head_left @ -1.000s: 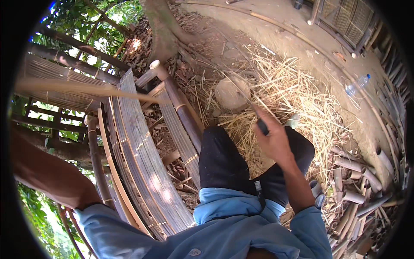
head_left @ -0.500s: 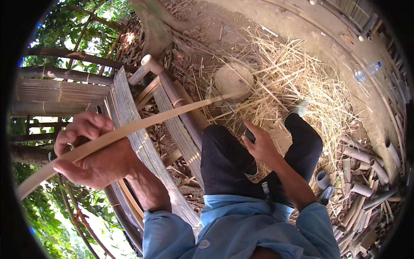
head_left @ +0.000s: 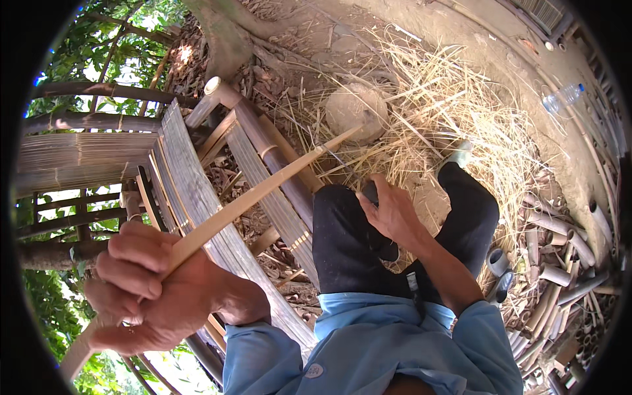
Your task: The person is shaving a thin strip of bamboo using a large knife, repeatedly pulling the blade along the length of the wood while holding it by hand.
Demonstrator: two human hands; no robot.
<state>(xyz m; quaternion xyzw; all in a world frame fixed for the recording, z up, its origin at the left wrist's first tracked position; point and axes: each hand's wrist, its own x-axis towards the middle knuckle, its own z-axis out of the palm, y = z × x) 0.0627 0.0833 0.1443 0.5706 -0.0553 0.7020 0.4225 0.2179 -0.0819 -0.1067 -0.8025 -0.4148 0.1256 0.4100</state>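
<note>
A long, pale bamboo strip [head_left: 250, 203] slants across the view from lower left, tapering to a point over a round tan block on the ground. My left hand [head_left: 158, 289] is closed around its near part, the fingers curled over it and the tail sticking out below. Above my knees, my right hand [head_left: 396, 214] grips a knife [head_left: 370, 191] by its dark handle. The thin blade reaches up and left to the strip near its tapered end; whether its edge bites into the strip I cannot tell.
A bamboo bench [head_left: 197, 184] stands to my left, under the strip. Pale shavings [head_left: 454, 112] cover the ground around the round block [head_left: 355, 112]. Cut bamboo pieces [head_left: 553, 273] lie at right, and a plastic bottle [head_left: 563, 98] farther back. A tree trunk [head_left: 224, 39] rises beyond the bench.
My left fingers have curled around the strip, which lay across a looser hand before. The strip's near end has swung lower and it slants more steeply. My right hand has shifted slightly left and up.
</note>
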